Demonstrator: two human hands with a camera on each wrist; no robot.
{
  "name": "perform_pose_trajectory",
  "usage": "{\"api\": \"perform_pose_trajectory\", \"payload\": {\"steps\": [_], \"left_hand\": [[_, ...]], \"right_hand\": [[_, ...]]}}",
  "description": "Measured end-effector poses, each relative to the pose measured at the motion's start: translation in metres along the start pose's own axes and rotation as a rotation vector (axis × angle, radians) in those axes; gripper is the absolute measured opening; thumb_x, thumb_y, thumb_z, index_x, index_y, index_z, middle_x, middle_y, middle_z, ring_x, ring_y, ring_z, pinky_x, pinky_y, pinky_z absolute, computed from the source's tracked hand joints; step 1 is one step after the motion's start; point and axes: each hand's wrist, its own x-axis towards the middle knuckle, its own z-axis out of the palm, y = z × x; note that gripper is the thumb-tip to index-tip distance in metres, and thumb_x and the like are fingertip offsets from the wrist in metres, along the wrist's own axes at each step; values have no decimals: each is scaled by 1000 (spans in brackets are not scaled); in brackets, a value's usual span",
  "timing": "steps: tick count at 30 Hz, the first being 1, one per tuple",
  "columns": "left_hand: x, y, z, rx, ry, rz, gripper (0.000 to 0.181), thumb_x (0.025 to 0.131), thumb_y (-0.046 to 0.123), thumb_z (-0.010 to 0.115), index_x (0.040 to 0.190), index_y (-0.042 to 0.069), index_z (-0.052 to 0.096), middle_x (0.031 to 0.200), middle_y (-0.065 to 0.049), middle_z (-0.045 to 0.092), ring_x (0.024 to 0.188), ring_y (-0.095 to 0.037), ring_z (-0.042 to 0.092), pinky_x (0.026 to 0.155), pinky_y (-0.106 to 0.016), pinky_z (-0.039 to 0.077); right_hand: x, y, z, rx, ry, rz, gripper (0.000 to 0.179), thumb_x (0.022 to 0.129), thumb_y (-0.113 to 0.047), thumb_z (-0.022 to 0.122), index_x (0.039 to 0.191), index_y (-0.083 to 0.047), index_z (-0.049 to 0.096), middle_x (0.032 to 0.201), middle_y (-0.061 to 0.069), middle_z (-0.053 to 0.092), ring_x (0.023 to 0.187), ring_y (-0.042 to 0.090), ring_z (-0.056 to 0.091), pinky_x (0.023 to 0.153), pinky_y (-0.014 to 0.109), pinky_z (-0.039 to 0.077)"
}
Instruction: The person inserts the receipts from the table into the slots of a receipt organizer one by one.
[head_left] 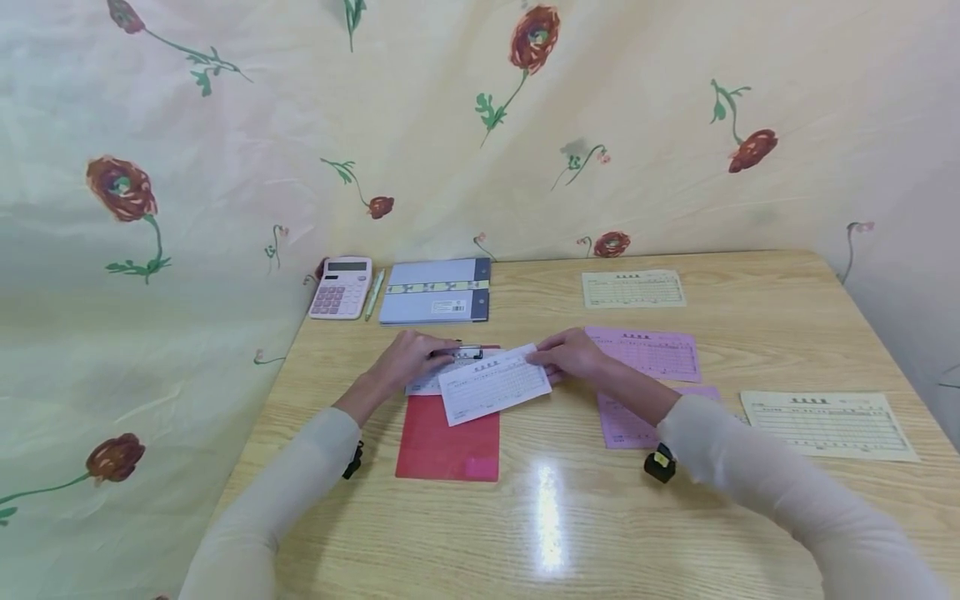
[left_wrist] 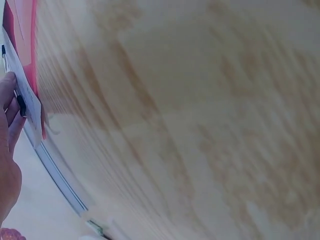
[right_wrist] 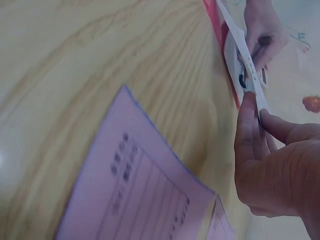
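A red clipboard (head_left: 447, 442) lies on the wooden table with a white printed form (head_left: 423, 385) at its top, under the metal clip (head_left: 468, 352). My left hand (head_left: 408, 360) grips that clip, thumb on one side and fingers on the other, as the left wrist view also shows. Between thumb and fingers, my right hand (head_left: 576, 353) pinches the right end of a second white form (head_left: 495, 385). This form slants over the board's upper right and partly covers the first one. In the right wrist view the pinched form (right_wrist: 252, 65) appears nearly edge-on.
Two pink forms (head_left: 660, 354) lie right of the clipboard, one partly beneath my right forearm. Cream forms (head_left: 832, 425) lie farther right and at the back. A pink calculator (head_left: 341, 287), a pen (head_left: 375, 294) and a blue folder (head_left: 435, 292) stand back left. Small black objects (head_left: 660, 464) lie near both forearms.
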Motion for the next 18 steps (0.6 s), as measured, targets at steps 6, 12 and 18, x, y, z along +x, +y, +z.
{"api": "perform_pose_trajectory", "payload": {"steps": [6,12,18], "left_hand": [[2,0,-1,16,-11,5,30,96,19,82,126,14,80,116,-6,79,50,-3,46,47,-17,28],[4,0,-4,1,-18,16,28,96,17,83,123,12,81,113,-8,79,51,-1,41,48,-17,27],[3,0,-5,3,-39,23,29,97,18,81,125,13,80,115,-8,79,48,-1,34,47,-17,27]], "right_hand": [[5,1,22,10,-11,3,32,100,-9,75,127,8,71,99,18,79,77,21,78,69,32,64],[8,0,35,9,-18,-4,29,100,-9,75,123,8,73,101,19,79,77,21,78,68,32,64],[10,-3,45,12,-14,-9,29,99,-9,76,122,9,73,98,17,79,75,19,77,66,30,63]]}}
